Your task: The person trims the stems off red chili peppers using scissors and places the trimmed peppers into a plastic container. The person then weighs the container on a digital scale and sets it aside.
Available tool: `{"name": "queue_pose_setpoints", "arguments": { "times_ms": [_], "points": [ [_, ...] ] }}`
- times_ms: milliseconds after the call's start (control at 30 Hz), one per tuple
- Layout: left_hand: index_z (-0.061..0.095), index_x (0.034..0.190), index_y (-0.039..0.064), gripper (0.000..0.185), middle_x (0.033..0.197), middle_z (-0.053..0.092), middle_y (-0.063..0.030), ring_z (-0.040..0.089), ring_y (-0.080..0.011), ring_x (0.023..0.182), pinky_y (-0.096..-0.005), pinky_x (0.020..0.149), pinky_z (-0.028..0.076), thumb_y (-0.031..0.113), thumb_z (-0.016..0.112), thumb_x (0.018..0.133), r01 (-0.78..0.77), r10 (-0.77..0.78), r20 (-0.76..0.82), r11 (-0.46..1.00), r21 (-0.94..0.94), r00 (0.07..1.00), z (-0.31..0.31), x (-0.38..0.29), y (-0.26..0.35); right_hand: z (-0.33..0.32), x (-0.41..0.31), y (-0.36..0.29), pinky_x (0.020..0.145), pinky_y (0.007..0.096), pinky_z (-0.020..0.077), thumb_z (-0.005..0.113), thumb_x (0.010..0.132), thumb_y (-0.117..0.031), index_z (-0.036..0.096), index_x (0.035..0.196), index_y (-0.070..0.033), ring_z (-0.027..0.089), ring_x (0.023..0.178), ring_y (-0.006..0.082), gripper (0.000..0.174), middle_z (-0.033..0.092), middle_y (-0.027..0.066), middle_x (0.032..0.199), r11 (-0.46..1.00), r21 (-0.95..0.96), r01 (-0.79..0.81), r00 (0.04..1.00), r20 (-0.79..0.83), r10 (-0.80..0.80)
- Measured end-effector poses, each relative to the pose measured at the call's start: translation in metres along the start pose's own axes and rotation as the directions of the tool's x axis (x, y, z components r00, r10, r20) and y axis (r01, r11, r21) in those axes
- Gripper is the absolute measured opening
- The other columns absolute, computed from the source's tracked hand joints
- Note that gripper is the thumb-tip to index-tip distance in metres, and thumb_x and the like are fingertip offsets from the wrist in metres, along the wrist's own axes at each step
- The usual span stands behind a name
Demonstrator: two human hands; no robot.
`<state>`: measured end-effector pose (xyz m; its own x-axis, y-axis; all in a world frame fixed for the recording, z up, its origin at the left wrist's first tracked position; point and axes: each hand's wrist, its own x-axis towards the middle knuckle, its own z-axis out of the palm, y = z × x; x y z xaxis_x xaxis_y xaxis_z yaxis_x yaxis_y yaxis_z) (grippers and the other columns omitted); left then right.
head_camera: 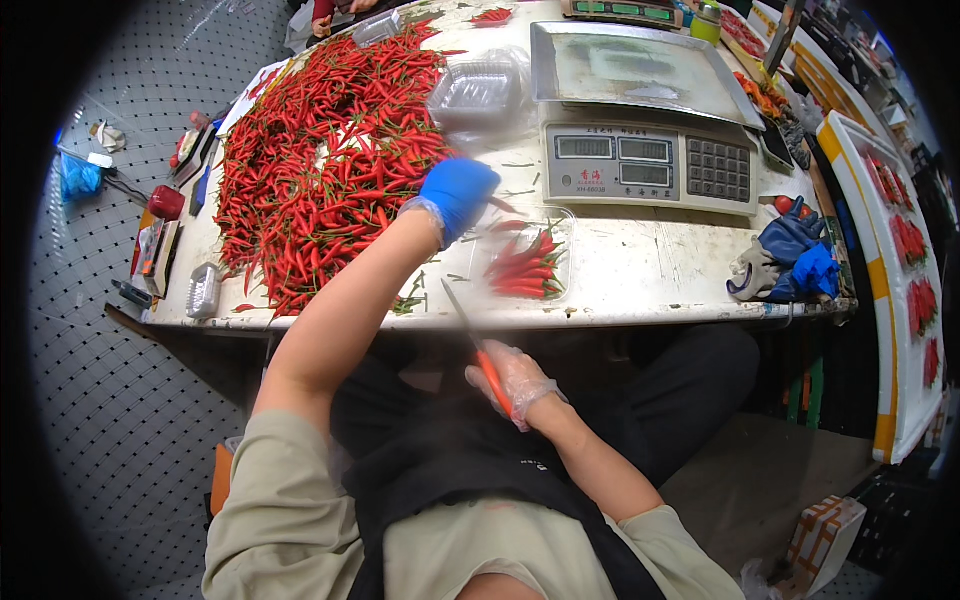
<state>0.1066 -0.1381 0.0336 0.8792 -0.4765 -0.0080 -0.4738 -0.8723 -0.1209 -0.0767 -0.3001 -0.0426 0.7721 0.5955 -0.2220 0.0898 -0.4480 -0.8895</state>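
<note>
My left hand [459, 196], in a blue glove, is over the white table between the heap of red chili peppers [337, 172] and a clear plastic tray [568, 259]. Its fingers point away from me, so their grip is hidden. A blurred red chili [502, 205] shows just beyond the glove; I cannot tell if it is held. Red chilies with green stems [529, 274] lie side by side in the tray. Below the table edge, my right hand [517, 379], in a clear plastic glove, grips the orange handle of a knife [491, 375], its blade pointing up and left.
A weighing scale [649, 165] stands behind the tray, with nested clear containers [474, 94] left of it. Gloves [791, 259] lie at the right corner. A white foam box [885, 300] with packed chilies stands farther right. Another person's hand [321, 28] shows at the far edge.
</note>
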Motion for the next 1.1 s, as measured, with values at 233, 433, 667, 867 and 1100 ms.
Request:
{"name": "queue_pose_setpoints", "arguments": {
  "times_ms": [233, 433, 667, 867, 1100],
  "points": [
    [0.068, 0.088, 0.002, 0.035, 0.083, 0.066, -0.0176, 0.063, -0.0327, 0.076, -0.0385, 0.07, 0.049, 0.036, 0.063, 0.082, 0.18, -0.085, 0.225, 0.88, -0.44, 0.971, 0.014, -0.019, 0.029, 0.0, -0.001, 0.001, 0.076, 0.0455, 0.0469, 0.059, 0.085, -0.035, 0.051, 0.098, -0.002, 0.058, 0.088, 0.0427, 0.036, 0.061, 0.0249, 0.092, 1.0, 0.022, 0.009, 1.0, -0.012, -0.008],
    [0.064, 0.095, 0.003, 0.038, 0.087, 0.065, -0.0185, 0.062, -0.0358, 0.078, -0.0396, 0.072, 0.049, 0.038, 0.064, 0.079, 0.186, -0.14, 0.124, 0.811, -0.555, 0.982, 0.019, -0.035, 0.044, -0.002, -0.001, 0.0, 0.076, 0.0447, 0.0467, 0.059, 0.085, -0.034, 0.052, 0.097, -0.002, 0.058, 0.088, 0.042, 0.035, 0.061, 0.0244, 0.092, 1.0, 0.011, -0.015, 1.0, -0.006, 0.015],
    [0.062, 0.089, 0.007, 0.015, 0.08, 0.063, -0.0179, 0.061, -0.0359, 0.08, -0.0455, 0.069, 0.049, 0.016, 0.059, 0.077, -0.058, 0.061, -0.001, 0.933, -0.356, 0.998, 0.035, -0.027, 0.041, -0.003, -0.004, -0.006, 0.079, 0.0456, 0.0459, 0.06, 0.084, -0.035, 0.051, 0.106, -0.002, 0.057, 0.093, 0.0422, 0.04, 0.06, 0.0244, 0.099, 0.994, 0.02, -0.103, 0.993, 0.061, 0.102],
    [0.06, 0.107, 0.008, 0.031, 0.1, 0.06, -0.0128, 0.058, -0.0317, 0.092, -0.0405, 0.079, 0.048, 0.019, 0.064, 0.078, -0.096, -0.037, -0.326, 0.919, -0.383, 0.945, 0.031, -0.064, 0.037, 0.007, 0.0, 0.005, 0.081, 0.044, 0.0472, 0.07, 0.077, -0.031, 0.051, 0.116, -0.001, 0.058, 0.092, 0.0424, 0.052, 0.061, 0.024, 0.097, 0.997, -0.07, -0.032, 0.998, -0.052, 0.028],
    [0.063, 0.099, 0.009, 0.019, 0.091, 0.061, -0.0118, 0.058, -0.0306, 0.085, -0.0391, 0.075, 0.047, 0.013, 0.063, 0.08, 0.207, -0.381, -0.273, 0.84, -0.502, 0.883, 0.026, -0.168, -0.039, 0.012, -0.001, 0.0, 0.043, 0.0249, 0.0456, 0.074, 0.073, -0.017, 0.041, 0.111, 0.004, 0.053, 0.047, 0.011, 0.055, 0.06, 0.0083, 0.069, 0.893, 0.372, -0.252, 0.967, 0.059, 0.248]
  ]
}}
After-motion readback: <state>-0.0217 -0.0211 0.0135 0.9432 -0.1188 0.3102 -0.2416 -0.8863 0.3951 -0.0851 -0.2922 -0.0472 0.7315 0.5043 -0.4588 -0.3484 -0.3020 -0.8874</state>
